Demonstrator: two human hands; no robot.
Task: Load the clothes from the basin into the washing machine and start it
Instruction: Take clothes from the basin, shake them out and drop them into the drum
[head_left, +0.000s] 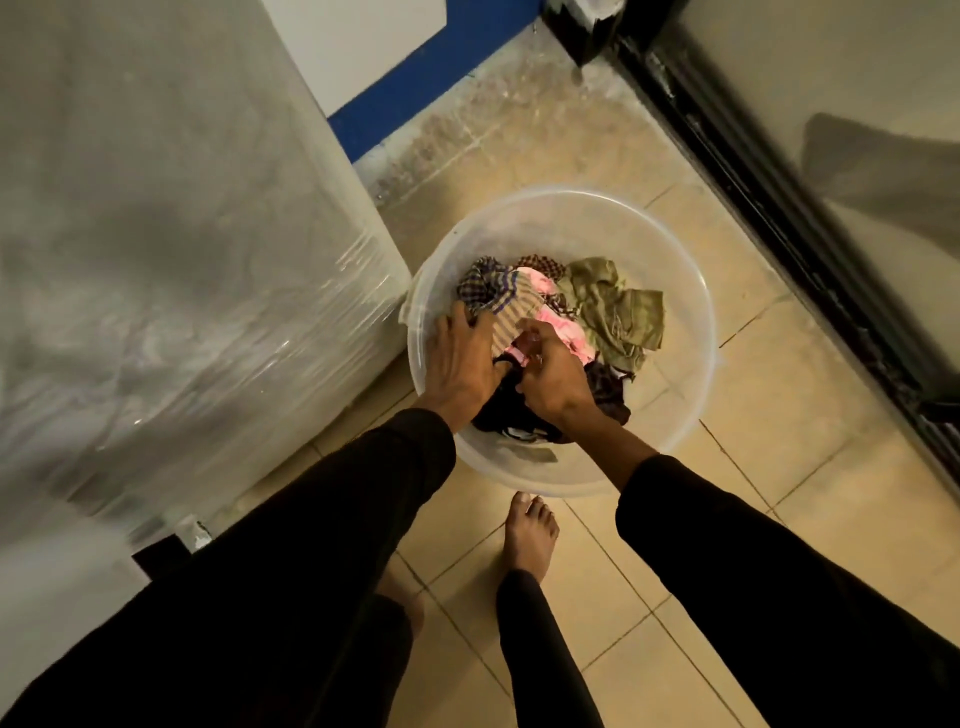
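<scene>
I see round translucent plastic basin (685, 291) on tiled floor, just beside plastic-wrapped washing machine (171, 249). Inside basin: heap of clothes (608, 306), olive cloth on right, checked and pink pieces in middle, dark garments nearest me.
</scene>
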